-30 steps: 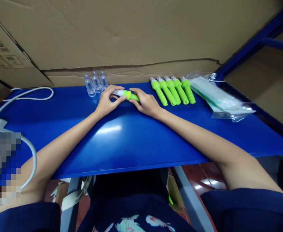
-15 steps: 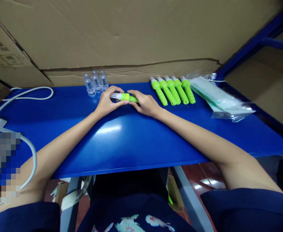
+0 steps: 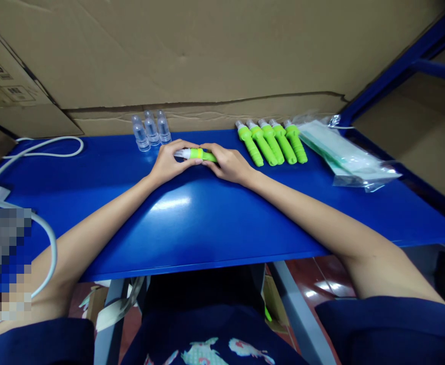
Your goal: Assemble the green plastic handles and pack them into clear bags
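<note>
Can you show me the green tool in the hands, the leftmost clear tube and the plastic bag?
Green tool (image 3: pixel 194 153), head view: its green middle part.
Clear tube (image 3: pixel 141 134), head view: its side, halfway up.
Bag (image 3: pixel 347 152), head view: its upper face.

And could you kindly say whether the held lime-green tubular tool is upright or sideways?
Sideways: the tool has its whitish tip facing left.

Green tool (image 3: pixel 195 153) in left hand (image 3: pixel 165 163) and right hand (image 3: pixel 230 163), near 3 tubes (image 3: pixel 151 129).

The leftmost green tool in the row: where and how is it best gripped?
Probably by its shaft, pinched across from above and the left: the shaft is long and narrow, its plain end faces the person, and neighbouring tools crowd its right.
</note>
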The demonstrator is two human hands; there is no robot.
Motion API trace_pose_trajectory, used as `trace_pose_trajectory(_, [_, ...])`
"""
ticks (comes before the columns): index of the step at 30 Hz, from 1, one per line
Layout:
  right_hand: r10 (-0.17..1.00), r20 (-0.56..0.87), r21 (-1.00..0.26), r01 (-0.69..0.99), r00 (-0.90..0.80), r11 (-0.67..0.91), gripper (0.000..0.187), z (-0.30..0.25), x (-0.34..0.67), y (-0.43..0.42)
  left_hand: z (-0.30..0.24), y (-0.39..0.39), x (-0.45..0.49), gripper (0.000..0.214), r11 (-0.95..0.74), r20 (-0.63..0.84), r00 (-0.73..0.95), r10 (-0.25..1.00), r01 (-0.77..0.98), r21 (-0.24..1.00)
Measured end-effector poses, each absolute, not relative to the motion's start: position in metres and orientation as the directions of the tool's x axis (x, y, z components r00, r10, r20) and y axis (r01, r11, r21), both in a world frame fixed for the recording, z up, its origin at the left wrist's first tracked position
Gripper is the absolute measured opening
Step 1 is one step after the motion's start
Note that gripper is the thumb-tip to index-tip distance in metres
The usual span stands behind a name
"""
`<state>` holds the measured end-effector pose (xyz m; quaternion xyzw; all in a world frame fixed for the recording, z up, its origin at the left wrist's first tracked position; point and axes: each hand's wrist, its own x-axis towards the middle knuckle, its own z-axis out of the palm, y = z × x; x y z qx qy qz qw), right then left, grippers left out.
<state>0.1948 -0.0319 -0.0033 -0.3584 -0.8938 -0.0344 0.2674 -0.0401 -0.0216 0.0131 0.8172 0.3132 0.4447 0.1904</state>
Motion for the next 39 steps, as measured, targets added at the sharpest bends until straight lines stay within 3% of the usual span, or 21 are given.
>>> trace_pose_trajectory(8, [0.580,0.525,-0.089,0.638,-0.622,0.765,0.053,-0.007,0.193,-0.029,0.010,-0.020,-0.038,0.040,-0.725,0.610,0.391,0.689,0.362,0.585])
trace_pose_trajectory(12, [0.537,0.521,-0.021,0.619,-0.663,0.785,0.052,-0.004,0.192,-0.031,0.006,-0.019,-0.038,0.049,-0.691,0.594,0.355,0.722,0.329,0.643])
trace_pose_trajectory(20, [0.392,0.539,0.198,0.564,-0.745,0.801,0.044,-0.002,0.190,-0.031,0.003,-0.017,-0.038,0.057,-0.711,0.598,0.395,0.697,0.277,0.646])
trace_pose_trajectory(25, [0.366,0.531,0.242,0.551,-0.764,0.799,0.044,-0.002,0.189,-0.030,0.003,-0.017,-0.038,0.063,-0.706,0.581,0.419,0.698,0.262,0.658])
trace_pose_trajectory(30, [0.381,0.520,0.253,0.564,-0.765,0.787,0.044,0.001,0.188,-0.033,0.003,-0.016,-0.038,0.067,-0.707,0.579,0.417,0.701,0.297,0.642])
trace_pose_trajectory(39, [0.513,0.478,0.146,0.640,-0.713,0.754,0.050,0.007,0.185,-0.039,0.007,-0.021,-0.037,0.086,-0.682,0.554,0.418,0.720,0.284,0.674])
